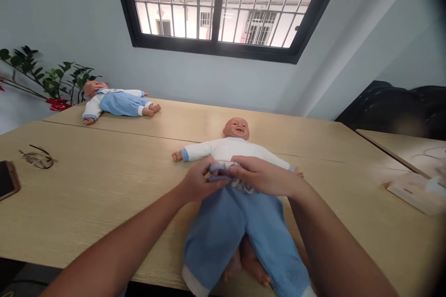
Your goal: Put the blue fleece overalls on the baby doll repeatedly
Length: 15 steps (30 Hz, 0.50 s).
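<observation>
A baby doll (237,128) lies on its back on the table, its head away from me, in a white long-sleeved top (240,149) with blue cuffs. Blue pants (226,222) with white cuffs lie over its lower body, and its bare feet (252,267) show between the pant legs. My left hand (200,180) pinches a blue fabric edge at the top of the pants. From the other side, my right hand (259,174) has its fingers closed on the bunched white and blue cloth there. The exact grip of the fingertips is partly hidden.
Another dressed doll (121,102) lies at the far left beside a potted plant (55,79). Eyeglasses (38,158) and a phone (7,180) rest at the left of the table (139,222). A tissue pack (414,190) sits at the right. Behind stands a barred window (214,4).
</observation>
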{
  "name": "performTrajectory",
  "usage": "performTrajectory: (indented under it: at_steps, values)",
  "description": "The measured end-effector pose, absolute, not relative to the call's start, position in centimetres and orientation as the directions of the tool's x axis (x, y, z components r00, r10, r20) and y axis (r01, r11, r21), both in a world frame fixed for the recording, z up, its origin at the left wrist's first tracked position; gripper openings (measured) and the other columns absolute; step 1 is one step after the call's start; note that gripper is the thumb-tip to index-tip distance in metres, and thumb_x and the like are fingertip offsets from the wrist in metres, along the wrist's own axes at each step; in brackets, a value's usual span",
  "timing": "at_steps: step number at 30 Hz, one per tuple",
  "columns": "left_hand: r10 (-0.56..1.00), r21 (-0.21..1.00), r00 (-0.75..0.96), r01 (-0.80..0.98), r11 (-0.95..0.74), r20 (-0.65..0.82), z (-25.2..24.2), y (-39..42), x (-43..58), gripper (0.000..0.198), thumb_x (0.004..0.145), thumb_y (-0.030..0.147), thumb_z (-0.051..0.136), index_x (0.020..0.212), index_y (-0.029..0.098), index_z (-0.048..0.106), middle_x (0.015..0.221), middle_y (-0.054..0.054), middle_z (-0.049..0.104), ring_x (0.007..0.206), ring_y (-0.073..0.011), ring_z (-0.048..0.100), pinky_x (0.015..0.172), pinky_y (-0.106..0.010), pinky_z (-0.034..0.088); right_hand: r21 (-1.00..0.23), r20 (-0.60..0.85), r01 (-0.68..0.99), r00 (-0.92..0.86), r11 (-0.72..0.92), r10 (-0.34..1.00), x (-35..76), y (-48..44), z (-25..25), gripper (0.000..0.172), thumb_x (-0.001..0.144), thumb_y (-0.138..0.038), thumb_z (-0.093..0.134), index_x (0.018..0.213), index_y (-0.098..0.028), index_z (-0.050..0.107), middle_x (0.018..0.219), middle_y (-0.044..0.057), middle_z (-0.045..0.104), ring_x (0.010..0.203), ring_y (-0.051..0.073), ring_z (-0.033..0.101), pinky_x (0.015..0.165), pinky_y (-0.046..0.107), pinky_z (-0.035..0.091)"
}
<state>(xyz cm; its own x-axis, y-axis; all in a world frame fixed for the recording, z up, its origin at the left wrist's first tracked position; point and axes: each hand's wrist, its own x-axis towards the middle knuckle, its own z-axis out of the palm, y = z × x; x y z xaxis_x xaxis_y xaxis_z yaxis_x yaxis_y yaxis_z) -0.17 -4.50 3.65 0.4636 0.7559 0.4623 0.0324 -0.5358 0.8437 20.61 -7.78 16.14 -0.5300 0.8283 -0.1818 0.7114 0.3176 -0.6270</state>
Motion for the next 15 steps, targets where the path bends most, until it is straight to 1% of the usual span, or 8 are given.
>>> performTrajectory:
  at_steps: [3, 5, 8, 10, 11, 12, 13, 15]
  values:
    - [0.856, 0.918, 0.356, -0.016, -0.396, 0.375, 3.6, -5.2, 0.2, 0.043, 0.082, 0.055, 0.078, 0.081, 0.020, 0.052, 0.072, 0.004, 0.052, 0.065, -0.0118, 0.048, 0.063, -0.025, 0.040, -0.668, -0.301, 0.696, -0.575, 0.261, 0.761, 21.2, -7.8, 15.9, 0.051, 0.086, -0.062, 0.070, 0.117, -0.023, 0.057, 0.091, 0.000, 0.066, 0.075, 0.017, 0.058, 0.063, 0.028, 0.043]
    - [0.868, 0.934, 0.366, -0.017, -0.356, 0.337, 3.6, -5.2, 0.3, 0.042, 0.084, 0.057, 0.075, 0.087, 0.020, 0.054, 0.069, 0.005, 0.050, 0.061, -0.0109, 0.044, 0.060, -0.025, 0.037, -0.653, -0.299, 0.691, -0.611, 0.310, 0.733, 21.7, -7.4, 15.5, 0.048, 0.086, -0.054, 0.073, 0.120, -0.024, 0.059, 0.099, 0.001, 0.069, 0.082, 0.019, 0.060, 0.069, 0.029, 0.046]
    - [0.831, 0.960, 0.492, -0.036, -0.279, 0.260, 3.7, -4.6, 0.0, 0.050, 0.089, 0.063, 0.067, 0.113, 0.020, 0.058, 0.071, 0.005, 0.051, 0.059, -0.0110, 0.042, 0.056, -0.024, 0.035, -0.645, -0.276, 0.667, -0.658, 0.372, 0.700, 22.4, -6.5, 15.2, 0.027, 0.095, -0.047, 0.059, 0.099, -0.022, 0.066, 0.094, 0.000, 0.069, 0.081, 0.018, 0.058, 0.072, 0.031, 0.045]
    - [0.723, 0.957, 0.655, 0.000, -0.291, 0.219, 3.9, -4.3, -0.4, 0.074, 0.076, 0.065, 0.080, 0.131, 0.022, 0.056, 0.083, 0.002, 0.062, 0.070, -0.0149, 0.054, 0.063, -0.025, 0.043, -0.643, -0.264, 0.668, -0.651, 0.373, 0.712, 22.8, -6.3, 15.4, 0.028, 0.096, -0.046, 0.056, 0.086, -0.021, 0.065, 0.084, -0.001, 0.066, 0.074, 0.017, 0.053, 0.069, 0.030, 0.043]
    - [0.656, 0.945, 0.729, 0.039, -0.324, 0.195, 4.0, -4.1, -0.6, 0.084, 0.067, 0.063, 0.088, 0.134, 0.023, 0.057, 0.092, -0.001, 0.067, 0.080, -0.0184, 0.060, 0.070, -0.027, 0.047, -0.636, -0.249, 0.678, -0.632, 0.368, 0.734, 22.9, -6.3, 15.6, 0.029, 0.095, -0.045, 0.056, 0.082, -0.021, 0.064, 0.081, -0.001, 0.064, 0.072, 0.016, 0.052, 0.068, 0.030, 0.041]
    - [0.597, 0.928, 0.785, 0.081, -0.363, 0.165, 4.0, -4.0, -0.8, 0.086, 0.060, 0.059, 0.093, 0.132, 0.024, 0.061, 0.100, -0.002, 0.070, 0.090, -0.0218, 0.063, 0.076, -0.029, 0.049, -0.632, -0.234, 0.687, -0.611, 0.359, 0.756, 22.9, -6.4, 15.9, 0.028, 0.095, -0.044, 0.056, 0.081, -0.021, 0.064, 0.080, -0.002, 0.063, 0.072, 0.016, 0.051, 0.067, 0.029, 0.041]
    - [0.555, 0.911, 0.822, 0.122, -0.395, 0.130, 4.1, -3.9, -1.0, 0.080, 0.058, 0.057, 0.095, 0.124, 0.024, 0.066, 0.103, -0.002, 0.072, 0.094, -0.0238, 0.064, 0.080, -0.030, 0.050, -0.633, -0.220, 0.691, -0.592, 0.348, 0.775, 23.0, -6.5, 16.2, 0.027, 0.095, -0.043, 0.056, 0.081, -0.021, 0.064, 0.080, -0.001, 0.063, 0.072, 0.016, 0.052, 0.066, 0.029, 0.040]
    - [0.529, 0.894, 0.845, 0.173, -0.414, 0.081, 4.0, -3.7, -1.1, 0.055, 0.070, 0.060, 0.087, 0.106, 0.021, 0.073, 0.096, -0.001, 0.073, 0.090, -0.0225, 0.065, 0.078, -0.030, 0.049, -0.658, -0.211, 0.682, -0.573, 0.319, 0.792, 22.9, -6.7, 16.6, 0.025, 0.094, -0.043, 0.058, 0.086, -0.021, 0.065, 0.083, 0.000, 0.064, 0.074, 0.016, 0.054, 0.066, 0.029, 0.041]
